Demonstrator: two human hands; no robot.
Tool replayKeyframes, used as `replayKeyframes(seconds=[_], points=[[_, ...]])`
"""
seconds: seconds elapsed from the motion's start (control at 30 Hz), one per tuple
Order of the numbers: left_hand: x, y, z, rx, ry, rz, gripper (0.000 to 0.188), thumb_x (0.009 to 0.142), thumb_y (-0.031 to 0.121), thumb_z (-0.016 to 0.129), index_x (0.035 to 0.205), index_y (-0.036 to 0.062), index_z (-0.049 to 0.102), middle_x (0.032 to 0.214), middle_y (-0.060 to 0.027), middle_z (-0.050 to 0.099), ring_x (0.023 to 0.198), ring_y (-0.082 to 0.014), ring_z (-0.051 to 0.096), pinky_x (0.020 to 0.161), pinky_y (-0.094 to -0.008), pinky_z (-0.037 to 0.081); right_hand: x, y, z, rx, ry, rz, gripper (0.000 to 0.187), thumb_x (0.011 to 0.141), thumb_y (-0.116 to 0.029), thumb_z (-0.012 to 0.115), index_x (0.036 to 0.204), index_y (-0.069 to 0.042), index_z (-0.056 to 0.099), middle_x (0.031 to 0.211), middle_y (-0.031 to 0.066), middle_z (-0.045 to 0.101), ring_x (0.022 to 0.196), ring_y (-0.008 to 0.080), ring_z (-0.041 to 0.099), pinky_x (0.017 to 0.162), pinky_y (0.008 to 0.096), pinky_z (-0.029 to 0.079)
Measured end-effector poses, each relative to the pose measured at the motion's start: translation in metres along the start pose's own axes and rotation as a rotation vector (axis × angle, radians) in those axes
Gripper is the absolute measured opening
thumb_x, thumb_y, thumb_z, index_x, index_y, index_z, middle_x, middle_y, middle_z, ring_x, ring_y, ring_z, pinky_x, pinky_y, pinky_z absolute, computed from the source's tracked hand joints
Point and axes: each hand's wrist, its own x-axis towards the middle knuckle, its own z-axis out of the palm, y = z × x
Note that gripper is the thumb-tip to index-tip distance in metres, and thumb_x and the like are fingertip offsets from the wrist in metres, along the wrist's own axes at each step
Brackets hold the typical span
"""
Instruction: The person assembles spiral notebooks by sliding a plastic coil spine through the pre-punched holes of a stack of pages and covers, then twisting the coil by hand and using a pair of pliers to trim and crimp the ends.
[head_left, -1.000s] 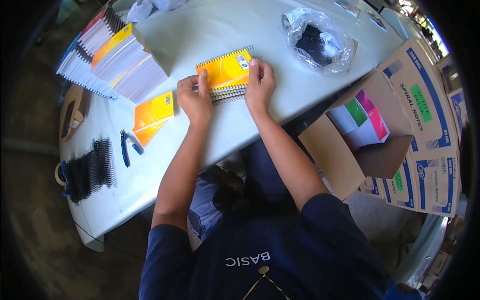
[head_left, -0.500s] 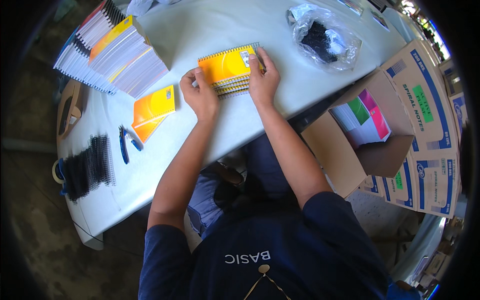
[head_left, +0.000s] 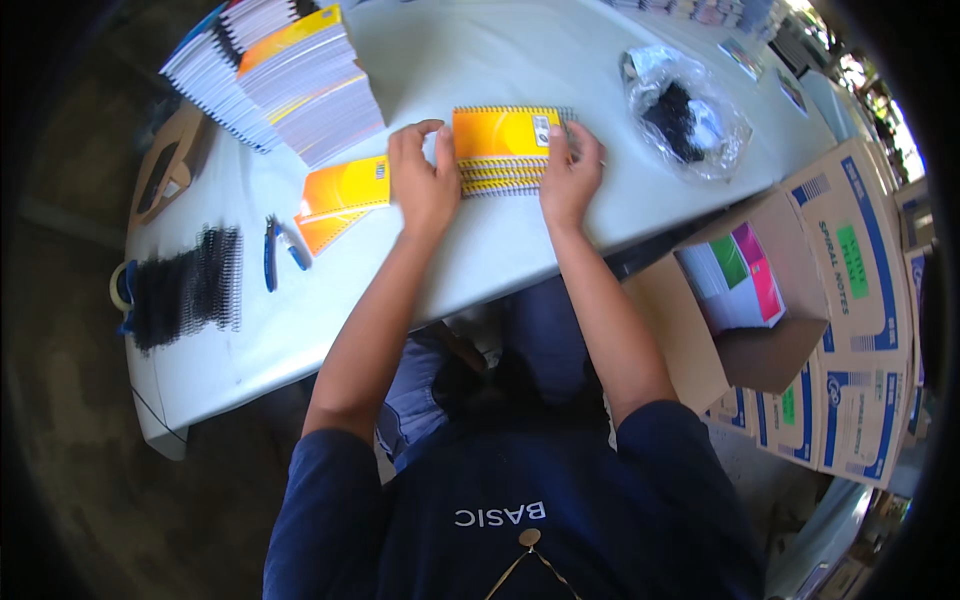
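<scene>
On the white-covered tabletop (head_left: 490, 245), the right hand (head_left: 572, 178) grips the right end of a stack of yellow spiral-bound notebooks (head_left: 503, 132), likely to steady it; whether the left hand (head_left: 425, 180) grips the other end, I cannot tell. The near edge lies toward the person; open room stretches rightward to a clear plastic bag (head_left: 690, 118).

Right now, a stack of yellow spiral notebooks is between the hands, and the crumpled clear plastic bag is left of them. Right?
Not left: the crumpled clear plastic bag is right of them, as the head view shows. The stack of yellow spiral notebooks is between the left hand and right hand.
</scene>
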Motion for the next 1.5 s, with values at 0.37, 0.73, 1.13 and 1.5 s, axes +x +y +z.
replayKeyframes(seconds=[0.37, 0.73, 1.13, 1.5], points=[[-0.021, 0.025, -0.155, 0.11, -0.246, -0.386, 0.032, 0.096, 0.025, 0.045, 0.094, -0.0022, 0.061, 0.074, -0.0079, 0.063, 0.066, -0.0141, 0.057, 0.063, -0.0275, 0.046, -0.115, -0.104, -0.014, 0.044, -0.786, -0.709, 0.066, 0.072, -0.019, 0.069, 0.132, -0.01, 0.042, 0.14, 0.0137, 0.034, 0.131, 0.0341, 0.03, 0.104, 0.0489, 0.027], [-0.071, -0.001, -0.136, -0.505, -0.263, -0.59, 0.032, 0.085, -0.005, 0.043, 0.117, 0.0006, 0.045, 0.105, -0.0077, 0.055, 0.095, -0.0145, 0.054, 0.083, -0.0257, 0.042, -0.079, -0.065, -0.007, 0.549, -1.138, 0.325, 0.021, 0.079, -0.002, 0.066, 0.098, 0.002, 0.061, 0.094, 0.0067, 0.063, 0.087, 0.0099, 0.058, 0.076, 0.0242, 0.048], [-0.009, -0.101, -0.262, 1.255, -0.3, -0.494, 0.028, 0.085, 0.028, 0.053, 0.096, 0.0029, 0.059, 0.101, -0.0155, 0.061, 0.091, -0.0302, 0.06, 0.078, -0.0396, 0.046, -0.079, -0.069, -0.008, 0.572, -1.258, 0.142, 0.034, 0.084, 0.005, 0.055, 0.117, -0.002, 0.059, 0.112, 0.008, 0.062, 0.102, 0.0122, 0.054, 0.09, 0.0243, 0.043], [-0.037, -0.021, -0.193, -0.142, -0.671, -0.579, 0.042, 0.096, 0.042, 0.041, 0.082, 0.0046, 0.056, 0.066, 0.002, 0.04, 0.062, -0.0078, 0.036, 0.058, -0.0231, 0.032, -0.075, -0.061, -0.009, 0.576, -1.221, 0.172, 0.03, 0.085, 0.002, 0.054, 0.115, -0.001, 0.06, 0.109, 0.0078, 0.063, 0.098, 0.0101, 0.055, 0.088, 0.0236, 0.044]])
